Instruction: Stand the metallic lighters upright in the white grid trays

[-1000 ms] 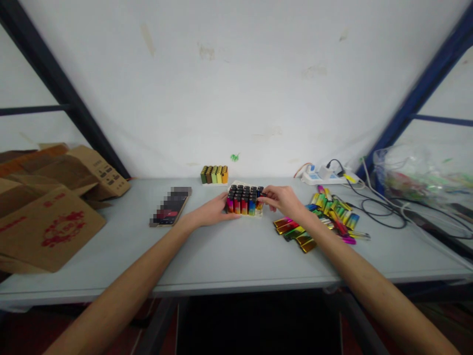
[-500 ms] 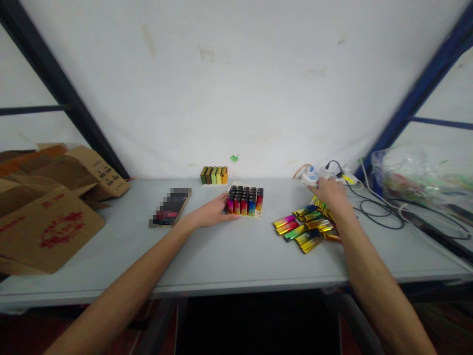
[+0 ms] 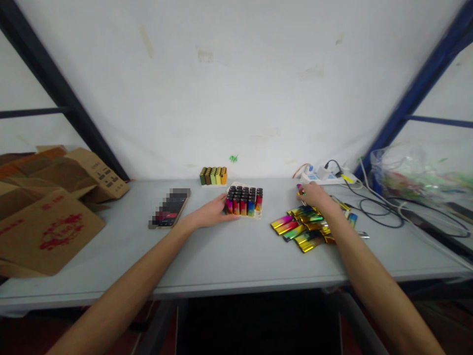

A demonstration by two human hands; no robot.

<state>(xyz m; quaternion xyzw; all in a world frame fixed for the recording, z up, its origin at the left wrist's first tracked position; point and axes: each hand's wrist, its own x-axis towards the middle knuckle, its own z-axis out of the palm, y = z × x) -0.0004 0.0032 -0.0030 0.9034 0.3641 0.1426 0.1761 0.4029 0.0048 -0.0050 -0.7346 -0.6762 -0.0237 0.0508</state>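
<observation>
My left hand (image 3: 211, 212) is closed around the left side of a white tray (image 3: 258, 215), its thumb along the front. Rows of upright lighters (image 3: 244, 204) with black tops and red, orange and blue bodies fill most of that tray. Over on the right, my right hand (image 3: 314, 194) pinches a lighter (image 3: 299, 188); only its purple and yellowish end shows past the fingers. Beneath that forearm lies a loose pile of shiny lighters (image 3: 295, 231) in gold, green, pink and red, partly hidden by the arm.
A second block of green and yellow lighters (image 3: 213, 175) stands against the wall. A phone (image 3: 172, 209) lies left of my left hand, with cardboard boxes (image 3: 48, 222) beyond it. A power strip (image 3: 314, 177), cables (image 3: 384, 224) and clear plastic bags (image 3: 402, 170) occupy the right side.
My right hand has moved left and slightly down from beside the power strip, now with a lighter in its fingers. My left hand stays at the tray.
</observation>
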